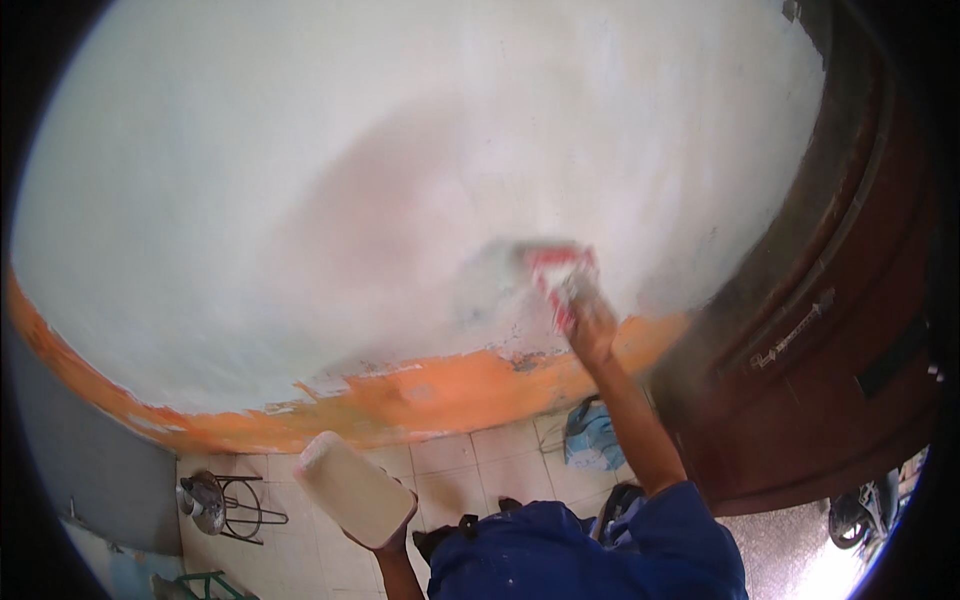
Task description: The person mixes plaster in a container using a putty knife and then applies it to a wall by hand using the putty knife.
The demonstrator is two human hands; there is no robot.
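Two hands at work: right hand grips a blurred scraper flat against the wall; left hand closes under a pale board (probably light, stiff; best held from beneath).

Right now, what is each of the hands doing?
Left hand: closed under a pale flat board, holding it up.
Right hand: closed on a blurred trowel against the white wall.

home under repair | half-plastered wall | tiled floor | wooden door
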